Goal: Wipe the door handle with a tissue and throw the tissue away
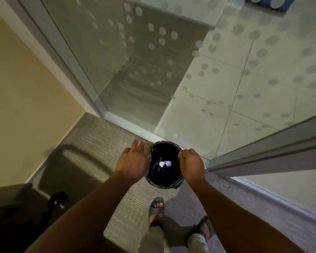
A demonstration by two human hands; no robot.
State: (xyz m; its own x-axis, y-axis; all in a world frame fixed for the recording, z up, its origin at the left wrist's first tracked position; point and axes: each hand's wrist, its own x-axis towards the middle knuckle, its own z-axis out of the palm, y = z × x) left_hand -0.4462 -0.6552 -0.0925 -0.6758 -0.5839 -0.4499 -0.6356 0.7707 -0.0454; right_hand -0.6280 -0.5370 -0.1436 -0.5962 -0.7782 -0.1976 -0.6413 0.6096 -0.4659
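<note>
low in the centre of the frame, a white tissue [165, 163] lies inside the black-lined bin [154, 177]. left hand [132, 161] spread wide beside its rim; right hand [192, 164] curled closed, holding nothing visible. no readable writing anywhere.

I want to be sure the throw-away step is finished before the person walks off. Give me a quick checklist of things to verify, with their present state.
1. Tissue inside the bin: ok, a white piece lies at the bottom of the black liner.
2. Left hand empty: ok, open beside the bin's rim.
3. Right hand empty: cannot tell, its fingers are curled at the rim.
4. Nothing dropped on the carpet around the bin: ok.
5. Door handle wiped: cannot tell, it is not in view.
</note>
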